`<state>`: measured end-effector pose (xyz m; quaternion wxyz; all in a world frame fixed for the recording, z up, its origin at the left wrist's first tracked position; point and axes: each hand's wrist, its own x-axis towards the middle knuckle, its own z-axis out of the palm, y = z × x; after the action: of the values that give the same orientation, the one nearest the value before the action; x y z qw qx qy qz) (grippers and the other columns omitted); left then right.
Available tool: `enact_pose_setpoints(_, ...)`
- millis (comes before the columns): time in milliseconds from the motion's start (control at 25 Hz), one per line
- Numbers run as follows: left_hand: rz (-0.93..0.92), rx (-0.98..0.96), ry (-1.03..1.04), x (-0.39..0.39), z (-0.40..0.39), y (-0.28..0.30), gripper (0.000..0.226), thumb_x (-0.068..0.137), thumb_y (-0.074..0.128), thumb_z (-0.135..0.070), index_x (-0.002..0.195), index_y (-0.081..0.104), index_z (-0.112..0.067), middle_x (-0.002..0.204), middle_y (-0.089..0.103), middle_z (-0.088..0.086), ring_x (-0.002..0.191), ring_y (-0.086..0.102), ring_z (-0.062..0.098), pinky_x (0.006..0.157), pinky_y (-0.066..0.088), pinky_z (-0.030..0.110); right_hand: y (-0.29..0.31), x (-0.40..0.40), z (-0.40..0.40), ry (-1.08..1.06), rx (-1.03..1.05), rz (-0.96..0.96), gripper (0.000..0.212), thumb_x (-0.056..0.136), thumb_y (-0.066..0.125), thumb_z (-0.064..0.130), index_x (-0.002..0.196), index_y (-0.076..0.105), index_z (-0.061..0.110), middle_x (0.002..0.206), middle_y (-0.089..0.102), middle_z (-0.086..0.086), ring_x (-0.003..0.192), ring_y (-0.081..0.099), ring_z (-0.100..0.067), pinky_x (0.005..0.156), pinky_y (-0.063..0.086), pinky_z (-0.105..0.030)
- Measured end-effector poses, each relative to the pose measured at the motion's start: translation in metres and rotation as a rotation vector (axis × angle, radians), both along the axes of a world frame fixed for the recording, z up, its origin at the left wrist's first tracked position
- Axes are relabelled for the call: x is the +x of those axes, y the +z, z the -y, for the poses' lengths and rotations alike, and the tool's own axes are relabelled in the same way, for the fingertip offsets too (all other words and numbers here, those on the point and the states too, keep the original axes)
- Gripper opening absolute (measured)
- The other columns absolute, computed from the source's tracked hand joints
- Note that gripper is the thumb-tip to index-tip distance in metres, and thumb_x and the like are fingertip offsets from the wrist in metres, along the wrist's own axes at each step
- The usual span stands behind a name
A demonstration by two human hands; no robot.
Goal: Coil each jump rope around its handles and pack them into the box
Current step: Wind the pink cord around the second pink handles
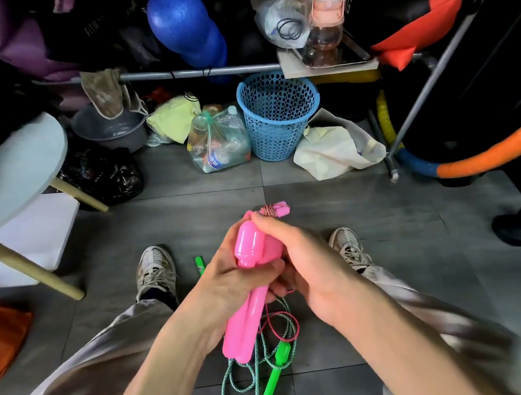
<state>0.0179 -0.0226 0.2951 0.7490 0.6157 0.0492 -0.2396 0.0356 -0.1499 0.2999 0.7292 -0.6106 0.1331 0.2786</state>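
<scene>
Two pink jump-rope handles (251, 285) lie side by side in front of me, held over my lap. My left hand (227, 279) grips them around the middle from the left. My right hand (301, 258) curls over them from the right, its fingers on the upper part and on the thin pink rope (283, 323) that hangs below. A few turns of rope (269, 210) are wound round the far ends of the handles. On the floor between my feet lies a green jump rope (245, 387) with green handles (271, 380), loose and uncoiled. No box is in view.
A white round table (15, 175) stands at the left. A blue mesh basket (278, 117), bags of bottles (217, 139), a grey basin (112, 127) and cloths line the back. A foam hoop (487, 152) and black stands sit at the right. My shoes (155, 269) rest on grey tiles.
</scene>
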Motion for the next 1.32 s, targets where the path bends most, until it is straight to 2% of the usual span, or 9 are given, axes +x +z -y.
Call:
enact_pose_setpoints(200, -0.024, -0.052, -0.04, -0.001, -0.008, 0.007, 0.055, 0.079, 0.073, -0.009, 0.129, 0.052, -0.019, 0.079, 0.067, 0.02, 0.061, 0.066, 0.029, 0.055, 0.055, 0.033, 0.004, 0.0, 0.005, 0.102, 0.063, 0.152, 0.045, 0.079, 0.075, 0.036, 0.095, 0.061, -0.004, 0.066, 0.055, -0.02, 0.045, 0.051, -0.026, 0.037, 0.038, -0.026)
enact_pose_setpoints(360, -0.043, -0.033, 0.031, -0.002, -0.004, 0.007, 0.056, 0.076, 0.077, -0.01, 0.125, 0.052, -0.019, 0.079, 0.067, 0.022, 0.063, 0.066, 0.031, 0.057, 0.055, 0.033, 0.0, 0.001, -0.001, -0.093, 0.08, 0.152, 0.038, 0.081, 0.076, 0.025, 0.097, 0.059, -0.006, 0.068, 0.054, -0.019, 0.038, 0.047, -0.021, 0.036, 0.038, -0.023)
enact_pose_setpoints(480, -0.044, 0.08, 0.021, -0.003, -0.002, 0.005, 0.042, 0.081, 0.073, -0.017, 0.118, 0.053, -0.013, 0.077, 0.07, 0.02, 0.058, 0.064, 0.029, 0.054, 0.053, 0.03, -0.001, 0.016, 0.009, -0.274, 0.151, 0.216, 0.045, 0.072, 0.079, 0.032, 0.096, 0.064, -0.002, 0.093, 0.069, -0.025, 0.076, 0.064, -0.035, 0.067, 0.054, -0.044)
enact_pose_setpoints(560, -0.055, 0.056, -0.076, -0.006, -0.003, 0.005, 0.034, 0.086, 0.066, -0.032, 0.108, 0.062, -0.007, 0.078, 0.07, 0.023, 0.052, 0.061, 0.028, 0.051, 0.051, 0.028, 0.004, 0.022, 0.013, -0.286, 0.171, 0.232, 0.078, 0.061, 0.086, 0.044, 0.11, 0.059, -0.01, 0.109, 0.068, -0.029, 0.098, 0.061, -0.044, 0.09, 0.048, -0.057)
enact_pose_setpoints(680, -0.081, -0.086, -0.213, -0.01, -0.006, 0.008, 0.039, 0.09, 0.061, -0.045, 0.102, 0.068, -0.008, 0.072, 0.065, 0.024, 0.044, 0.053, 0.025, 0.04, 0.042, 0.023, 0.012, 0.024, 0.017, -0.172, 0.21, 0.196, 0.109, 0.047, 0.09, 0.053, 0.125, 0.047, -0.009, 0.122, 0.059, -0.034, 0.088, 0.054, -0.036, 0.051, 0.036, -0.036)
enact_pose_setpoints(760, -0.095, -0.159, -0.23, -0.01, -0.008, 0.006, 0.049, 0.086, 0.061, -0.044, 0.112, 0.065, -0.003, 0.063, 0.058, 0.019, 0.041, 0.047, 0.022, 0.038, 0.036, 0.02, 0.014, 0.023, 0.021, -0.114, 0.245, 0.195, 0.099, 0.053, 0.087, 0.048, 0.126, 0.048, -0.006, 0.125, 0.059, -0.031, 0.093, 0.05, -0.035, 0.046, 0.027, -0.024)
enact_pose_setpoints(1000, -0.122, -0.33, -0.248, -0.008, -0.01, 0.001, 0.047, 0.088, 0.062, -0.022, 0.121, 0.056, 0.01, 0.063, 0.048, 0.012, 0.049, 0.043, 0.021, 0.047, 0.039, 0.027, 0.016, 0.023, 0.028, -0.09, 0.399, 0.211, 0.038, 0.082, 0.064, 0.017, 0.116, 0.055, 0.004, 0.123, 0.05, -0.039, 0.101, 0.044, -0.039, 0.045, 0.043, -0.021)
enact_pose_setpoints(1160, -0.135, -0.412, -0.305, -0.011, -0.012, 0.001, 0.038, 0.088, 0.062, -0.014, 0.122, 0.058, 0.004, 0.071, 0.049, 0.01, 0.053, 0.046, 0.018, 0.049, 0.046, 0.028, 0.021, 0.021, 0.033, -0.013, 0.36, 0.242, 0.041, 0.083, 0.059, 0.02, 0.12, 0.055, 0.004, 0.114, 0.063, -0.026, 0.084, 0.058, -0.031, 0.043, 0.03, -0.024)
enact_pose_setpoints(1320, -0.13, -0.451, -0.387, -0.013, -0.012, 0.002, 0.051, 0.093, 0.06, -0.039, 0.123, 0.052, 0.002, 0.067, 0.045, 0.009, 0.048, 0.04, 0.014, 0.039, 0.035, 0.019, 0.023, 0.021, 0.036, 0.058, 0.393, 0.307, 0.039, 0.077, 0.07, 0.024, 0.113, 0.064, 0.01, 0.11, 0.069, -0.02, 0.089, 0.058, -0.038, 0.054, 0.035, -0.035)
